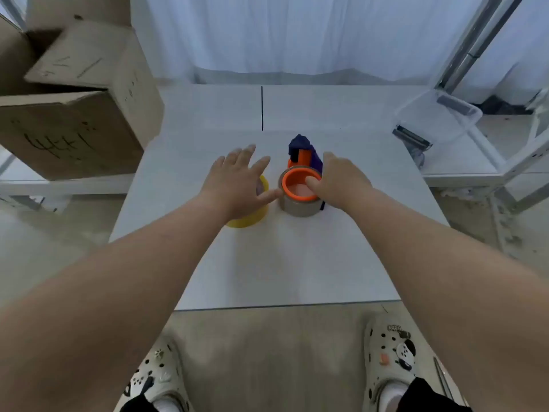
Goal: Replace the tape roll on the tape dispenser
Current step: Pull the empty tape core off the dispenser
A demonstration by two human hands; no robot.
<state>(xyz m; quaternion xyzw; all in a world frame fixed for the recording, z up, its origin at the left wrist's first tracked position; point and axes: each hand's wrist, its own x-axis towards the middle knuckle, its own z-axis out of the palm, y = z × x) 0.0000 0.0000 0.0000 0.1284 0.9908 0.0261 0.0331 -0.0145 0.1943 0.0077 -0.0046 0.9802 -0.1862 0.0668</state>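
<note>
An orange and dark blue tape dispenser [303, 156] lies on the white table [282, 263]. A brownish tape roll [298, 208] sits around its orange hub. My right hand [341, 182] grips the right side of that roll, thumb hooked inside the orange hub. A yellow tape roll [252, 217] lies flat just left of it, mostly hidden under my left hand [237, 182]. The left hand hovers over the yellow roll with fingers spread, thumb reaching toward the brownish roll.
Stacked cardboard boxes [68, 114] stand at the left on a lower shelf. A clear plastic bin [439, 117] rests on a side table at the right, beside a metal frame [475, 40]. White curtains hang behind. The table's near edge runs just above my shoes.
</note>
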